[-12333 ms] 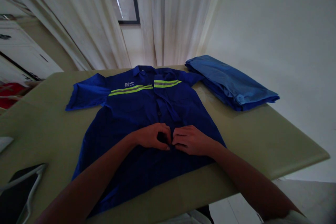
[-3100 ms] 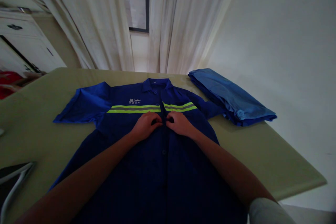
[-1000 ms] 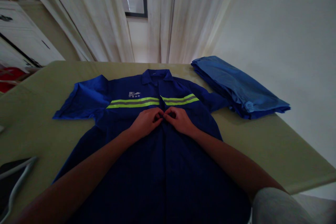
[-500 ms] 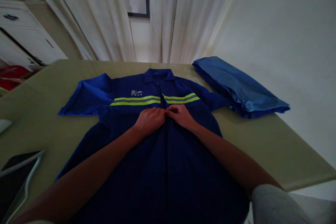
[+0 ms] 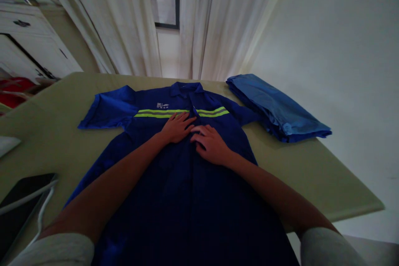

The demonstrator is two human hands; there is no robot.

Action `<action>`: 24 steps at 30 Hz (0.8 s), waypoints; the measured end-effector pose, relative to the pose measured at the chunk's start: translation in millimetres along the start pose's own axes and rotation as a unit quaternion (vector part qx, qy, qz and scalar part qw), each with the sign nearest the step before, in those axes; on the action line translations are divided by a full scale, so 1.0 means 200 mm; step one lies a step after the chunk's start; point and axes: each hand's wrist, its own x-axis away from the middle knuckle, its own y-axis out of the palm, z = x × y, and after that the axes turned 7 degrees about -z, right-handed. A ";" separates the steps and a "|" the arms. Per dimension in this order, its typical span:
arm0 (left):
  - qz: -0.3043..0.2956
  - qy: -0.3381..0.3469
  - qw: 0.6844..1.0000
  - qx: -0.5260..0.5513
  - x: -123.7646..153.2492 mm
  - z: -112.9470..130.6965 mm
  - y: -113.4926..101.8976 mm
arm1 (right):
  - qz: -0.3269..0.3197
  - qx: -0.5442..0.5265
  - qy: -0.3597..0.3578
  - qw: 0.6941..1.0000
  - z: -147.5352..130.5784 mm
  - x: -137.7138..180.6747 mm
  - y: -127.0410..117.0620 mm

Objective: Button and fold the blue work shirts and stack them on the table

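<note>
A dark blue short-sleeved work shirt [image 5: 162, 174] lies front up, its collar at the far end. A yellow-green reflective stripe [image 5: 149, 113] crosses its chest, below a small white logo. My left hand [image 5: 177, 128] rests flat on the chest just left of the front opening, its spread fingertips over the stripe. To the right of the opening, my right hand [image 5: 210, 143] has its fingers loosely curved and apart, with no held thing visible. Above the hands, the front edges part slightly at the stripe.
Folded blue clothing [image 5: 277, 106] is stacked at the right, touching the shirt's sleeve. A dark phone-like device [image 5: 21, 203] with a white cable [image 5: 40, 216] lies at the left of the greenish table [image 5: 336, 183]. Curtains [image 5: 124, 20] hang behind; a white cabinet [image 5: 34, 45] stands far left.
Both hands have let go of the shirt's front edge, where they were pinching together. My left hand has moved up and flattened; the right has opened its fingers. The view has shifted slightly.
</note>
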 end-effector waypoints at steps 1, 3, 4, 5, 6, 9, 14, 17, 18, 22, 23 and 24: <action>0.008 -0.013 1.000 -0.002 -0.03 -0.02 0.00 | -0.032 0.011 -0.021 0.999 -0.03 0.02 0.00; 0.039 -0.027 0.999 -0.007 -0.07 -0.05 -0.03 | -0.044 0.011 -0.015 0.999 -0.07 0.06 0.02; 0.062 -0.027 0.998 -0.009 -0.08 -0.05 -0.04 | -0.025 0.006 0.006 1.000 -0.07 0.08 0.03; 0.086 -0.023 0.996 -0.013 -0.08 -0.05 -0.06 | -0.002 -0.001 0.032 0.999 -0.06 0.09 0.05; 0.109 -0.015 0.994 -0.019 -0.07 -0.05 -0.08 | 0.018 -0.009 0.060 0.998 -0.05 0.09 0.06; 0.143 0.019 0.989 -0.038 0.01 0.02 -0.12 | 0.018 -0.030 0.132 0.991 0.00 0.11 0.06; 0.074 0.038 0.996 0.034 0.22 0.22 -0.09 | -0.034 -0.011 0.200 0.979 -0.01 0.12 0.05; 0.046 0.021 0.995 0.090 0.32 0.29 -0.07 | -0.032 -0.004 0.216 0.976 -0.03 0.11 0.06; 0.043 0.013 0.993 0.107 0.33 0.30 -0.06 | -0.026 -0.011 0.213 0.977 -0.02 0.11 0.06; 0.022 -0.030 0.989 0.146 0.33 0.32 -0.05 | 0.026 -0.101 0.200 0.974 0.01 0.09 0.08; 0.021 -0.037 0.989 0.144 0.33 0.33 -0.05 | 0.042 -0.126 0.200 0.971 0.01 0.09 0.09; 0.025 -0.040 0.989 0.138 0.33 0.34 -0.04 | 0.053 -0.146 0.199 0.968 0.02 0.09 0.09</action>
